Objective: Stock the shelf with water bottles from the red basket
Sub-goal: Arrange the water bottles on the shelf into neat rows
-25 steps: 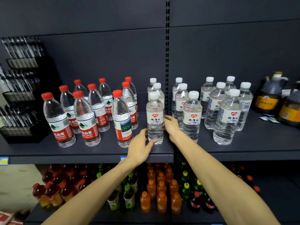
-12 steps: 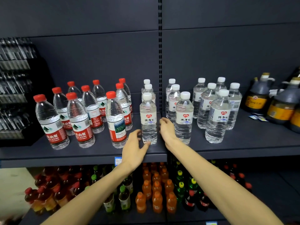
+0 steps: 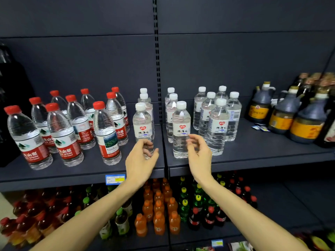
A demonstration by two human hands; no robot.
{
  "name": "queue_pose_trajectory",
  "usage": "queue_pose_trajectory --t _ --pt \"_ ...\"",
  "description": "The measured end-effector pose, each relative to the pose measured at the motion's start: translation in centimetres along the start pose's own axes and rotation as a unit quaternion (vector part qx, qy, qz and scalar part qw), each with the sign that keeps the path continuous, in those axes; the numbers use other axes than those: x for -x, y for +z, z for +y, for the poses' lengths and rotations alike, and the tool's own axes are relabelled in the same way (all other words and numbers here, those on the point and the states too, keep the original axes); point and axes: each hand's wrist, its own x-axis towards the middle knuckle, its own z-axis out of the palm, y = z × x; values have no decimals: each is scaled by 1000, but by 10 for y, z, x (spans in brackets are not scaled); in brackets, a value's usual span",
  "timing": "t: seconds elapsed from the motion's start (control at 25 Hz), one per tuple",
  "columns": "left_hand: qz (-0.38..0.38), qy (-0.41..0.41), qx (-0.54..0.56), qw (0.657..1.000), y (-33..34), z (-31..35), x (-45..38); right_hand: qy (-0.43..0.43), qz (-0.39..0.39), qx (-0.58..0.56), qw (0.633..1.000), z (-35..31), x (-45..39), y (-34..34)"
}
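shelf (image 3: 253, 160): being filled up pretty nicely, red-capped bottles (image 3: 63, 127) being kept to the left side and white-capped bottles (image 3: 215, 115) to the right, probably so brands are being kept apart

front bottle (image 3: 142, 127): being stood upright near the front edge, at the head of its white-cap column, label being faced outward for shoppers I guess

left hand (image 3: 140, 161): being held loosely curled just in front of that bottle's base, fingers spread, nothing being pinched, looks clear of it but contact can't be ruled out

right hand (image 3: 198, 156): being held slack and empty beside the next white-cap bottle (image 3: 181, 129), fingers a bit blurred

red basket: not being shown anywhere here, so what's left in it can't be told
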Motion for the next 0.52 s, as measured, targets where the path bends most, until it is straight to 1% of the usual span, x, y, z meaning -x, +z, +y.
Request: queue_pose_trajectory --t 0.2,0.32,0.4,0.52 --pt "-46 19 -38 998 20 32 0 -7 9 10 1000 4 -10 -14" --pt "-4 14 -25 1000 20 37 -2 0 -37 11 999 2 -25 -20" --pt "0 8 -35 999 16 33 -6 14 -84 16 996 3 -36 -14" --pt "-72 -1 -91 993 17 28 -8 69 -118 -2 991 12 -40 3"
